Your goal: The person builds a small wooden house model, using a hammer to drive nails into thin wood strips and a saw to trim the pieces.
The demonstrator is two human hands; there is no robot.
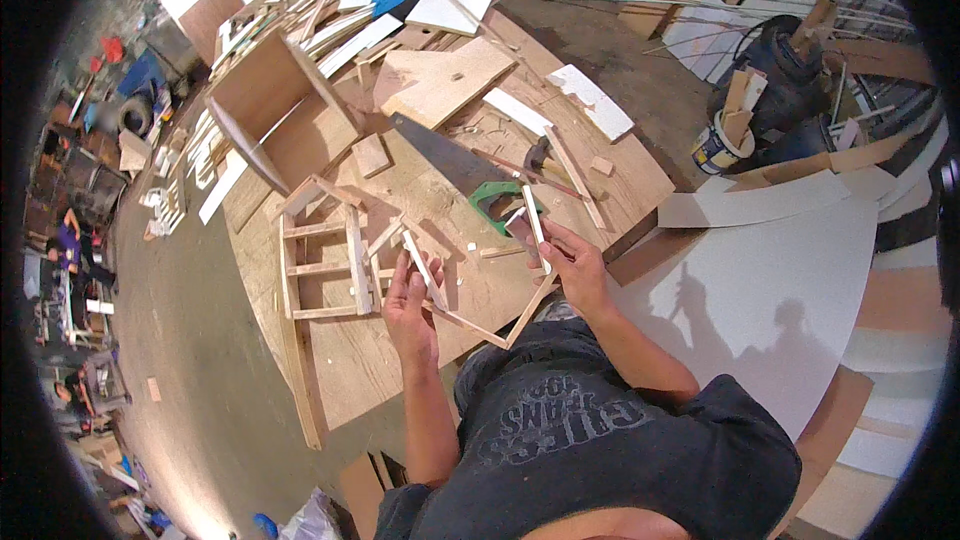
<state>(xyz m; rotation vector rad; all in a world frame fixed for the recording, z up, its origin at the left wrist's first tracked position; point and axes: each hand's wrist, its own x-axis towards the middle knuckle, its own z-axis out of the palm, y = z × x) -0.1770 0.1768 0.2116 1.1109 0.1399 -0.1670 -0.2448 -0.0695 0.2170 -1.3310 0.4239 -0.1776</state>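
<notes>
My left hand (409, 315) and my right hand (578, 275) grip opposite sides of a thin wooden strip frame (468, 324) near the table's front edge. Its strips meet in a corner close to my shirt, and pale upright pieces rise by both hands. A small greyish flat piece shows beside my right fingers; I cannot tell what it is. Just beyond lies a handsaw (440, 156) with a green handle. To the left of my left hand stands a small slatted wooden frame (325, 268). A hammer (548, 162) lies right of the saw.
An open wooden box (325, 122) sits at the table's left. Boards and offcuts (455, 6) are heaped at the far end. White curved panels (760, 290) lie on the right, below a bucket (720, 148) of scraps. People (72, 245) are at the far left.
</notes>
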